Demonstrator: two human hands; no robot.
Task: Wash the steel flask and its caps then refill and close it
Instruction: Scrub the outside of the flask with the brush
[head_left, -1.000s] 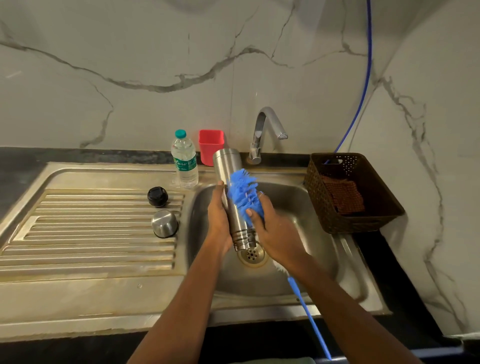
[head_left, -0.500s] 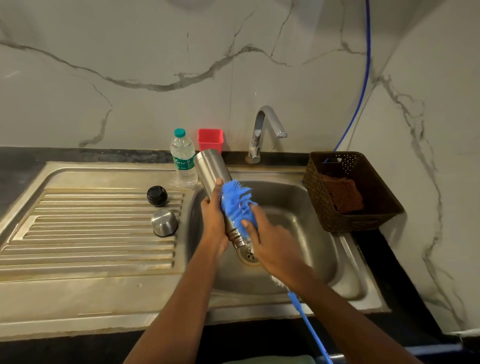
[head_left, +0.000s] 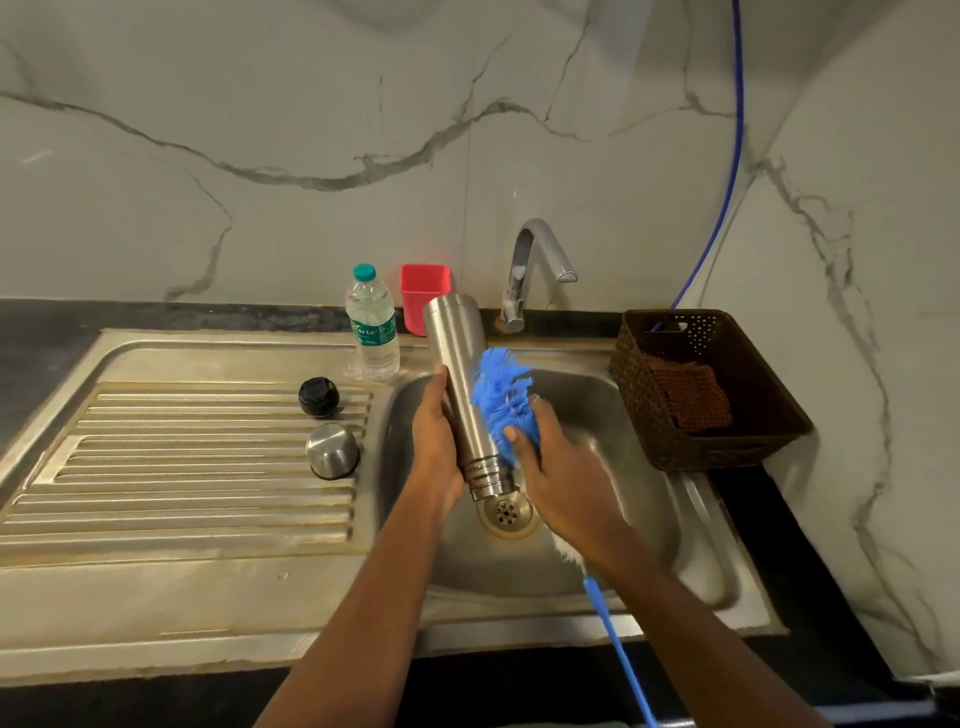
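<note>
From beside the sink (head_left: 649, 525) I can see the flask (head_left: 457, 374) held upside down and leaning. Its base points up toward the wall and its threaded mouth hangs just above the drain (head_left: 506, 512). I'd guess it is tipped that way so suds and water run straight out and down the hole.

The left hand (head_left: 436, 441) is clamped round the flask's lower half from the left, which steadies it against the scrubbing. The right hand (head_left: 563, 467) is closed round the bristle end of the blue brush (head_left: 501, 395) and presses the bristles against the flask's right flank. The long handle trails back under the wrist toward the person. Gripping the head instead of the handle looks like a way to bear down harder on the outer wall.

So the flask lies between the two hands, against the left palm and meeting the right hand through the bristles.

The black cap (head_left: 318, 397) and the steel cap (head_left: 332, 449) sit well off to the left of the left hand, on the ribbed part of the counter (head_left: 182, 467). They are near each other but not touching, probably parked there out of the splash until their turn. Just beyond the left hand stands a water bottle (head_left: 371, 327), likely meant for the refill. The tap (head_left: 530, 260), beyond both hands, shows no stream.
</note>
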